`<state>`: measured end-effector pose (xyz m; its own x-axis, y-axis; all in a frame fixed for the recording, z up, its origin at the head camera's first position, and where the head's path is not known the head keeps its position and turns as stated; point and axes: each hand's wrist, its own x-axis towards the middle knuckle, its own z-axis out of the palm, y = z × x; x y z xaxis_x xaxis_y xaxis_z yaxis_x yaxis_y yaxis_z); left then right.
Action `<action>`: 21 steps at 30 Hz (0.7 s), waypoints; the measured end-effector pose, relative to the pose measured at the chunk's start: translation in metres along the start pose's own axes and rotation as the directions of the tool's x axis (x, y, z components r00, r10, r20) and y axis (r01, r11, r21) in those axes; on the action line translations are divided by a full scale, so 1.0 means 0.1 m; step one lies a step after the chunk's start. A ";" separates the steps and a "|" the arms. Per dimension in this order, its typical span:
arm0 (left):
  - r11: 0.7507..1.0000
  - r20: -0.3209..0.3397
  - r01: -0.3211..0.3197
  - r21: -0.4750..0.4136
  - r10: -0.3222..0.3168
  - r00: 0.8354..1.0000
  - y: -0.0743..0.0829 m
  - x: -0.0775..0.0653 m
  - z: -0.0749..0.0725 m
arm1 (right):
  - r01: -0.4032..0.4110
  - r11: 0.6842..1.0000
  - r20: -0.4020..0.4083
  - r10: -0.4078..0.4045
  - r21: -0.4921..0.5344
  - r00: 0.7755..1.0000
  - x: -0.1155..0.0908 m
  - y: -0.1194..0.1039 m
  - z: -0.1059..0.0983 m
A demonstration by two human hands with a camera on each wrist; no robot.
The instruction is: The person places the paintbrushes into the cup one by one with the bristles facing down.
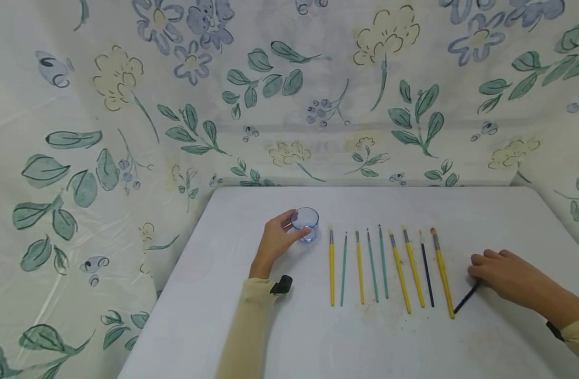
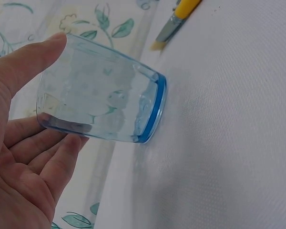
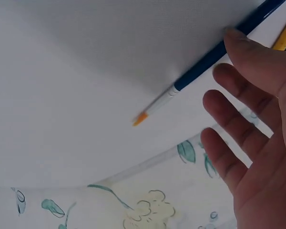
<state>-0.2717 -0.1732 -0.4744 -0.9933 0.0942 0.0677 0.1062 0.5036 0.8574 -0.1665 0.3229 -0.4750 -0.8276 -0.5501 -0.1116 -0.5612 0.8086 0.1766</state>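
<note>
My left hand holds a clear bluish drinking glass, thumb on one side and fingers on the other. In the left wrist view the glass looks empty, with a blue band round its base. At the right, my right hand has thumb and forefinger at a dark blue paintbrush, lightly pinching it. This paintbrush shows an orange bristle tip and a silver ferrule in the right wrist view; the other fingers lie spread apart. Its handle end meets the lower end of a yellow paintbrush.
Between the hands several paintbrushes lie in a row, bristles away from me: yellow ones, green ones and a dark blue one. The white table ends at a flower-patterned sheet behind and at the sides.
</note>
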 end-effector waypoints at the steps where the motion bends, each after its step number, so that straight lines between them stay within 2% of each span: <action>1: 1.000 0.001 0.000 0.003 0.000 1.000 0.00 0.00 0.00 | -0.002 1.000 0.011 0.002 0.004 1.000 -0.02 0.01 0.00; 10: 1.000 0.004 0.019 -0.004 -0.019 1.000 0.02 -0.01 0.02 | -0.019 0.993 0.167 -0.001 0.114 0.986 -0.12 -0.03 -0.02; 16: 1.000 0.013 0.009 -0.011 -0.009 1.000 0.02 -0.01 0.01 | -0.053 0.990 0.168 0.030 0.132 0.985 -0.19 -0.13 -0.08; 19: 1.000 0.006 0.001 -0.021 -0.001 1.000 0.01 -0.01 0.00 | -0.094 0.975 0.173 0.059 0.201 0.983 -0.16 -0.14 -0.17; 21: 1.000 0.002 0.003 -0.016 -0.003 1.000 0.00 -0.01 0.00 | -0.120 0.952 0.175 0.072 0.282 0.982 -0.13 -0.14 -0.23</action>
<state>-0.2703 -0.1731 -0.4747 -0.9934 0.0946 0.0645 0.1029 0.4900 0.8657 -0.1473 0.3140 -0.4533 -0.8542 -0.4457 -0.2677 -0.4372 0.8944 -0.0940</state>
